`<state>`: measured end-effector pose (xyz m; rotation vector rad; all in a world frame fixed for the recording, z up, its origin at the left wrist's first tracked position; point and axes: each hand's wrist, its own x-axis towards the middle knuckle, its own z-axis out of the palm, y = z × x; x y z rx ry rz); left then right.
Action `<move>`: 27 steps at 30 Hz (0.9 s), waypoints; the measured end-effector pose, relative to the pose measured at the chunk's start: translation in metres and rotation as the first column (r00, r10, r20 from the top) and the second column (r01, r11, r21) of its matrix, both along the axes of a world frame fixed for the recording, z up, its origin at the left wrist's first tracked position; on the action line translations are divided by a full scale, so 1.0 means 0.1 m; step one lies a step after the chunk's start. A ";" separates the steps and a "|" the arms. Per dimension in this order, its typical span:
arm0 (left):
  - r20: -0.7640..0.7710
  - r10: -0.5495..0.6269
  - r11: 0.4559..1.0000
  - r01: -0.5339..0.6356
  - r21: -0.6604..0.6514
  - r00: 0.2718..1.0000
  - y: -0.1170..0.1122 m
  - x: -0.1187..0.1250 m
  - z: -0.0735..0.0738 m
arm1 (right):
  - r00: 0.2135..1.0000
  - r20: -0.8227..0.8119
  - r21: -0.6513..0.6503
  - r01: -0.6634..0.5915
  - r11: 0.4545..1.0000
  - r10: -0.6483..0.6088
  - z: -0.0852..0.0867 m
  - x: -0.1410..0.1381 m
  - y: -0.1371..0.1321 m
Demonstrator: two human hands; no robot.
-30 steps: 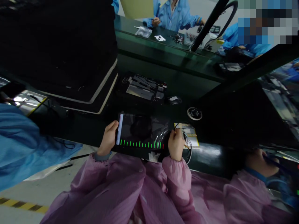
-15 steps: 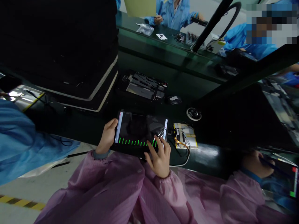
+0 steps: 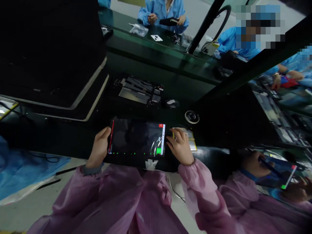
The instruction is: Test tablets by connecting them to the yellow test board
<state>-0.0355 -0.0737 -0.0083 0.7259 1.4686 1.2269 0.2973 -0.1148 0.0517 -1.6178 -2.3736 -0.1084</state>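
A dark tablet (image 3: 136,138) lies flat at the near edge of the green bench, its screen showing a red bar at the left, a red mark at the top right and a green patch near the bottom right. My left hand (image 3: 98,148) grips the tablet's left edge, fingers curled round it. My right hand (image 3: 180,148) is at the tablet's right edge, fingers bent against it, over a yellow circuit board (image 3: 190,139) with wires. Whether the right hand holds the tablet or a cable is unclear.
Behind the tablet lie a tray of dark parts (image 3: 138,91), a black mouse-like object (image 3: 172,103) and a tape roll (image 3: 191,116). A tall black stack (image 3: 48,52) stands at the left. People in blue coats work across the far bench; a person in pink (image 3: 258,182) holds another tablet at right.
My right hand left the lower right of the screen and went to the tablet's right edge. The row of green bars on the screen faded to small dots and a green patch. The view shifted right.
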 end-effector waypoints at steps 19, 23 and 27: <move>-0.039 0.115 0.982 -0.120 -0.143 0.993 -0.04 0.03 0.07 | 0.941 0.009 0.059 0.336 0.940 -0.337 0.30 0.88 -0.43; -0.169 0.090 0.980 -0.118 -0.163 0.981 -0.05 0.05 0.16 | 0.892 0.036 0.023 0.449 0.893 -0.450 0.10 1.11 -0.79; -0.286 0.041 0.981 -0.094 -0.171 0.957 -0.05 0.04 0.16 | 0.852 -0.075 0.004 0.519 0.855 -0.518 -0.12 0.96 -0.85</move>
